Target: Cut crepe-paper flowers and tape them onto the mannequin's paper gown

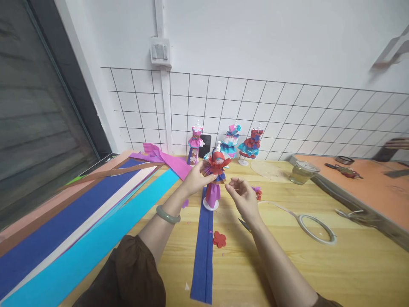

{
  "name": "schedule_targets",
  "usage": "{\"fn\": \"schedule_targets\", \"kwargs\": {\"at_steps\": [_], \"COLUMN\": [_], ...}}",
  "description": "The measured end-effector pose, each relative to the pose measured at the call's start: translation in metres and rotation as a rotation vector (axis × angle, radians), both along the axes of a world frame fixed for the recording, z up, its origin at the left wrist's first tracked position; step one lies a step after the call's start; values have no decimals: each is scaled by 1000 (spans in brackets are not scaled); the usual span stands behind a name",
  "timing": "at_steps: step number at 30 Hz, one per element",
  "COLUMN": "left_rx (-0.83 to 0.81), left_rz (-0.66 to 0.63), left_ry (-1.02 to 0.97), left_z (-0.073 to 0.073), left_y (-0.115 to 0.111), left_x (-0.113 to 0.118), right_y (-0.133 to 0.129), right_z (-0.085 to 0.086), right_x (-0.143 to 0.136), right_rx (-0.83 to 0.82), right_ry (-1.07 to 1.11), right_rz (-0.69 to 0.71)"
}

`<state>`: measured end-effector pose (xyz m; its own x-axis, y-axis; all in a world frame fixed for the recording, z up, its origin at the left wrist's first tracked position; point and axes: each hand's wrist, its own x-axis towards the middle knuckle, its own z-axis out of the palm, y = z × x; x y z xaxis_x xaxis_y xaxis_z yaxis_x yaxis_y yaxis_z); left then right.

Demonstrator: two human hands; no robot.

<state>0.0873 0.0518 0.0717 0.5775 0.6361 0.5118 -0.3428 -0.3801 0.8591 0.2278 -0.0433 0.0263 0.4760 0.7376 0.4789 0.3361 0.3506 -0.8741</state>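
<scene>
A miniature dress form (pixel 212 194) in a crepe-paper dress stands upright on its white round base, its bodice red and blue and its lower skirt magenta. My left hand (pixel 195 178) grips it at the waist from the left, thumb against the ruffle. Just to the right, my right hand (pixel 244 198) is apart from the dress with fingers curled in a pinch; a tiny pale bit may be between them, too small to name. Beneath the base runs a dark blue crepe-paper strip (pixel 202 256). A red paper flower (pixel 219 239) lies beside that strip.
Long crepe-paper strips (pixel 128 217) cover the table's left side. Three dressed forms, one a pink form (pixel 196 138), stand by the wall. To the right are a roll of double-sided tape (pixel 334 238), a lidded cup (pixel 303 172) and partly hidden scissors (pixel 244 225).
</scene>
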Motion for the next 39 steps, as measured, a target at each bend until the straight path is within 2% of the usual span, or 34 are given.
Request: {"fn": "schedule_targets", "kwargs": {"at_steps": [5,8,13,16,22,25,29,34,39], "left_rx": [-3,10,35,65,105,116,137,196,141], "left_rz": [61,39,67,112,253,259,266,365,330], "left_ry": [18,8,23,33,65,92,131,155,103], "left_z": [2,0,-2,-3,-5,-5,-5,-7,-8], "left_y": [-1,-1,0,2,2,-3,-11,-17,-18], "left_x": [1,2,4,3,3,5,10,15,16], "right_y": [6,10,11,7,-3,-1,6,10,14], "right_z": [-13,-23,-33,-30,-8,-5,-11,-14,-17], "right_x": [1,0,-4,-4,0,-1,-7,-15,-21], "right_rx": [-141,-251,-305,-313,-276,-224,-144,-64,-55], "right_ry": [-68,-103,-138,-148,-40,26,63,83,81], "right_rz": [70,161,278,309,466,382,218,163,136]}}
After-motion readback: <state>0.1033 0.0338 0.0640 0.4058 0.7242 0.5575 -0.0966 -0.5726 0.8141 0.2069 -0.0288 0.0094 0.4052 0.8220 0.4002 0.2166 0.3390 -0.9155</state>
